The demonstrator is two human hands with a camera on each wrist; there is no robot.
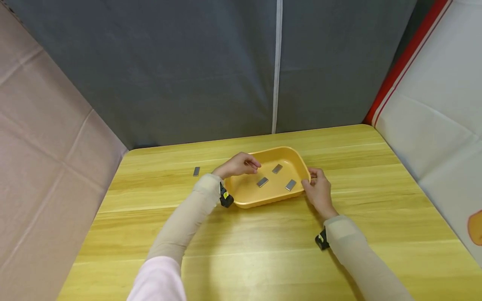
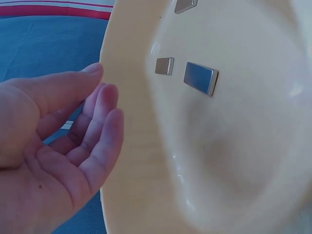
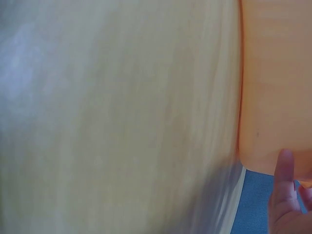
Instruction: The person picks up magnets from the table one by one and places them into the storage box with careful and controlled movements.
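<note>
A shallow yellow plastic tray [image 1: 250, 196] stands on the table, with three small flat silver metal blocks lying apart on its floor. One block [image 1: 277, 169] is toward the back, another block [image 1: 262, 182] near the middle, the third block [image 1: 290, 185] toward the right front. My left hand [image 1: 239, 164] hovers over the tray's left side. In the left wrist view its fingers [image 2: 109, 100] are loosely bent near the thumb, nothing visible between them. My right hand [image 1: 319, 190] grips the tray's right rim between thumb and fingers; the right wrist view shows a fingertip against the outer wall.
A similar silver block [image 1: 196, 171] lies on the wooden table [image 1: 256, 255], left of the tray. Behind the table hangs a dark grey curtain [image 1: 188, 75]. Pale cloth panels stand on both sides, the right panel [image 1: 433, 104] edged in red.
</note>
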